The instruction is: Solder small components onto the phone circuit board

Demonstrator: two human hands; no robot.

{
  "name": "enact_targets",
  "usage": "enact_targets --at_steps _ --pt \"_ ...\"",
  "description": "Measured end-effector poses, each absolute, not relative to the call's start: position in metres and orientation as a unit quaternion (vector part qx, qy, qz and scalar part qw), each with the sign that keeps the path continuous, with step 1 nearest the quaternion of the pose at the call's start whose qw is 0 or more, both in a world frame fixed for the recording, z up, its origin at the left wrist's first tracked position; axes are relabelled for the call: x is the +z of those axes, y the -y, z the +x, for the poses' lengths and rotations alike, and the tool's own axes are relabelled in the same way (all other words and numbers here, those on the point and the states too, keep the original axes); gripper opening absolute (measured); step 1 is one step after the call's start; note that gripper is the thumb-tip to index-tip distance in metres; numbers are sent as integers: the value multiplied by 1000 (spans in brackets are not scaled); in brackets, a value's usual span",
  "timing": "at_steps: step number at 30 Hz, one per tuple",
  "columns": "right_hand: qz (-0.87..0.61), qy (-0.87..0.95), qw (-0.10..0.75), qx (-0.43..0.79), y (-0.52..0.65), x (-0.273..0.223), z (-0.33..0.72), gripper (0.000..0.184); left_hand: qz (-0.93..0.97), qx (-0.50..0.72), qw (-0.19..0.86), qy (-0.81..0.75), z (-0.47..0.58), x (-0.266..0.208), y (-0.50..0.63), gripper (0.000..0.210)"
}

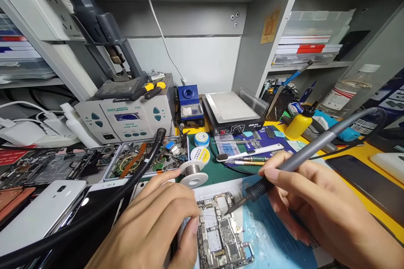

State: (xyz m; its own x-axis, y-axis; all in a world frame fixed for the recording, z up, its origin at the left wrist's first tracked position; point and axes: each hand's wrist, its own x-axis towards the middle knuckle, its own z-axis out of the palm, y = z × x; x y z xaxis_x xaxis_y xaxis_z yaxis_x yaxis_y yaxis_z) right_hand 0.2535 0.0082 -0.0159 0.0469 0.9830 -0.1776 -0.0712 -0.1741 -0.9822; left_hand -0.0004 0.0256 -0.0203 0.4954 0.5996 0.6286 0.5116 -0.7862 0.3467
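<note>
My right hand [303, 193] grips a soldering iron [296, 157] like a pen. The iron's tip hovers over or touches the upper part of a phone circuit board [232, 235]; which of the two I cannot tell. My left hand [154, 222] is at the board's left edge, index finger stretched toward a solder spool [192, 173]. Its other fingers curl toward the thumb, and what they pinch, if anything, is hidden. Under the board lies a mat with a white and blue surface [268, 231].
A black hose [139, 176] crosses the left side. Behind stand a hot-air station [126, 119], a tray of parts [110, 170], a heating plate [233, 109] and small tins [201, 139]. A toothbrush [252, 151] lies beyond the board, phones [59, 206] at left, a yellow bottle [299, 124] at right.
</note>
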Motion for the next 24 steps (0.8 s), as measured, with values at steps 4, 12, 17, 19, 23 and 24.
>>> enact_targets --at_steps 4,12,17,19,23,24 --pt "-540 424 473 552 -8 -15 254 23 880 367 36 -299 -5 -19 -31 23" --pt "-559 435 452 542 -7 -14 251 27 880 363 18 -304 -5 -19 -32 23" --pt "-561 435 453 539 -7 -14 249 30 879 370 25 -300 -5 -20 -31 23" --pt "-562 431 455 540 -7 -13 249 29 878 371 27 -302 -5 -21 -31 23" --pt "-560 422 462 544 -7 -13 249 27 877 374 29 -299 -4 -22 -31 25" --pt "-558 422 461 546 -7 -13 249 26 877 375 28 -298 -4 -22 -31 26"
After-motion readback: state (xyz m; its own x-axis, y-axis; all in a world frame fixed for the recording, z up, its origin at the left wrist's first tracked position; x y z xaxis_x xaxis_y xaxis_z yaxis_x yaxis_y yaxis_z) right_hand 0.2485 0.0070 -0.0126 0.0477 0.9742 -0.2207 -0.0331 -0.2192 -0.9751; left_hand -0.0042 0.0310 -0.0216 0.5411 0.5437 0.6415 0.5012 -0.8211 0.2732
